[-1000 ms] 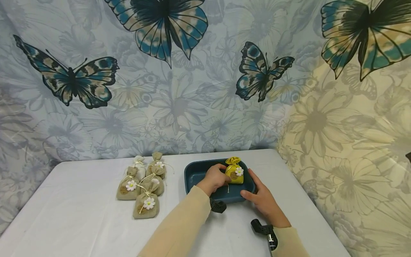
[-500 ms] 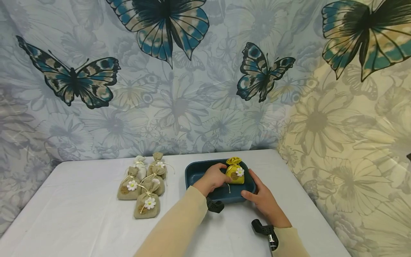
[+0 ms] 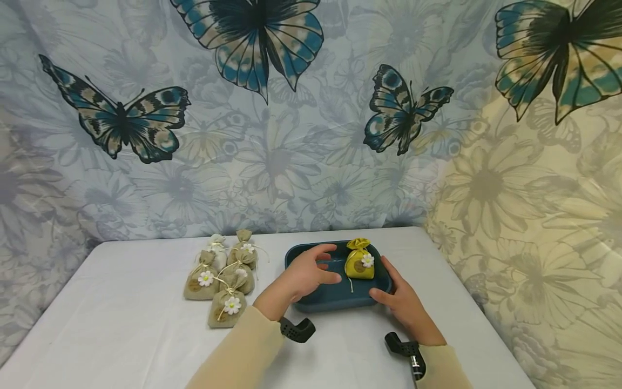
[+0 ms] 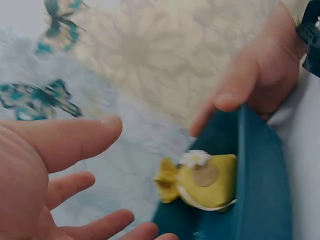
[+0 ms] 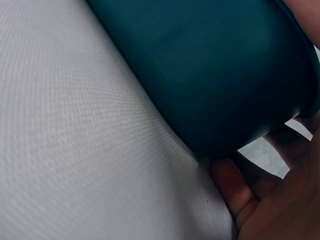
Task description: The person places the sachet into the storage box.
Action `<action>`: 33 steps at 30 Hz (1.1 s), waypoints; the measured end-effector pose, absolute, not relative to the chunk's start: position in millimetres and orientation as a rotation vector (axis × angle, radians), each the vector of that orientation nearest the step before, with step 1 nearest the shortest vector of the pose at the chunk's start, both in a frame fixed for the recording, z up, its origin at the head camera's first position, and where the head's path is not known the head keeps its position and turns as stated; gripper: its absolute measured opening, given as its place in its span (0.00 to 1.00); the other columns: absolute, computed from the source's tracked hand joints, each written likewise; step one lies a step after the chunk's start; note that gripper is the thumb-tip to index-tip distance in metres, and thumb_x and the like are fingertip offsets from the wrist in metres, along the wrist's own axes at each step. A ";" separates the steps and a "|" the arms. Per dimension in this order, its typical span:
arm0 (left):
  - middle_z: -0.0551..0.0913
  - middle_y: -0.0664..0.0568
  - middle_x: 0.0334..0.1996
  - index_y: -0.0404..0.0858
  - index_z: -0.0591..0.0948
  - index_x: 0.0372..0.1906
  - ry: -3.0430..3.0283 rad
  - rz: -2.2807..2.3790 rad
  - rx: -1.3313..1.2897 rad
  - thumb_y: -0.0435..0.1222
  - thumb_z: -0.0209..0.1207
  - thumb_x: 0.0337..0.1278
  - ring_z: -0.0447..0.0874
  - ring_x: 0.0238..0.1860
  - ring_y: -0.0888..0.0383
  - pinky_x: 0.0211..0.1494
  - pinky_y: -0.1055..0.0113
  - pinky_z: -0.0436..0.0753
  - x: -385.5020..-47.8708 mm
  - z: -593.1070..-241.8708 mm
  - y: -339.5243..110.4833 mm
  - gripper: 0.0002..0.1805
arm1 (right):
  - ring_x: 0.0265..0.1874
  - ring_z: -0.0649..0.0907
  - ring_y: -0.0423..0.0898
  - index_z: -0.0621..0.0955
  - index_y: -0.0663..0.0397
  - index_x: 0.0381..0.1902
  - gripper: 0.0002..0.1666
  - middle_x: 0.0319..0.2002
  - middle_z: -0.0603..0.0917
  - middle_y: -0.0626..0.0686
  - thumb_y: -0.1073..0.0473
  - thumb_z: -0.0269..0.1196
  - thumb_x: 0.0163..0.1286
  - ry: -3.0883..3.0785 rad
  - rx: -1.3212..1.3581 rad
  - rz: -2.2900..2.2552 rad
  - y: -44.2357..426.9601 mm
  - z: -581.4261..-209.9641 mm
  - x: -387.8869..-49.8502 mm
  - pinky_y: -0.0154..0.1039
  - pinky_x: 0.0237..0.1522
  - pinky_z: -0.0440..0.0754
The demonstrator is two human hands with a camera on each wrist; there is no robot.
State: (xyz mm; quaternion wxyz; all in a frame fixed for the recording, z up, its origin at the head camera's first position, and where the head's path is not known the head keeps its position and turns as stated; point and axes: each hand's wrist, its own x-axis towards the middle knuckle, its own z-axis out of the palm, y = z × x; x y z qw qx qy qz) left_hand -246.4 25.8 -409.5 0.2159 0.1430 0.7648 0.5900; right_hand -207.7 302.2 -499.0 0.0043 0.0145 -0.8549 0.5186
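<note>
Yellow pouch (image 3: 359, 265) sits in tray (image 3: 335, 303); left hand (image 3: 306, 273) spread, right hand (image 3: 405, 302) gripping tray; only right-wrist view shows fingers (image 5: 231, 181) at its base.

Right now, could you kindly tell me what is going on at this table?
A person's right hand holds the right end of a blue tray with a yellow pouch in it. The left hand is over the tray's left part, apart from the pouch and holding nothing. To the left of the tray, four tan pouches and one white pouch sit grouped on the table.
</note>
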 end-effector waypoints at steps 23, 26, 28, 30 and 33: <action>0.61 0.39 0.73 0.40 0.66 0.74 2.254 1.594 0.459 0.37 0.69 0.59 0.59 0.70 0.33 0.56 0.49 0.78 -183.5 -400.7 -170.1 0.39 | 0.76 0.48 0.60 0.47 0.40 0.81 0.57 0.79 0.47 0.56 0.47 0.69 0.67 -2.693 0.054 1.595 305.3 -500.3 -208.3 0.64 0.69 0.49; 0.62 0.39 0.72 0.38 0.67 0.74 2.284 1.575 0.448 0.37 0.69 0.59 0.61 0.69 0.33 0.56 0.47 0.77 -184.6 -401.4 -185.1 0.39 | 0.76 0.47 0.61 0.47 0.41 0.82 0.57 0.79 0.47 0.56 0.47 0.69 0.66 -2.695 0.048 1.599 304.9 -500.0 -208.6 0.65 0.69 0.48; 0.63 0.38 0.72 0.37 0.67 0.73 2.304 1.569 0.431 0.37 0.69 0.60 0.62 0.68 0.33 0.57 0.44 0.76 -185.8 -402.3 -193.1 0.38 | 0.76 0.47 0.61 0.47 0.42 0.82 0.58 0.79 0.47 0.57 0.47 0.69 0.66 -2.700 0.050 1.595 304.4 -499.7 -208.7 0.65 0.69 0.48; 0.63 0.37 0.71 0.36 0.67 0.73 2.313 1.570 0.418 0.36 0.68 0.60 0.62 0.68 0.32 0.58 0.42 0.74 -187.8 -404.0 -199.8 0.37 | 0.76 0.47 0.61 0.47 0.42 0.82 0.57 0.79 0.47 0.57 0.47 0.69 0.67 -2.705 0.050 1.598 303.9 -499.2 -208.5 0.65 0.69 0.48; 0.63 0.34 0.71 0.34 0.65 0.74 2.303 1.573 0.413 0.34 0.66 0.62 0.63 0.67 0.32 0.59 0.42 0.73 -191.5 -408.1 -208.6 0.37 | 0.75 0.48 0.61 0.46 0.42 0.82 0.57 0.79 0.46 0.57 0.47 0.68 0.67 -2.704 0.058 1.593 303.2 -498.2 -208.1 0.64 0.69 0.49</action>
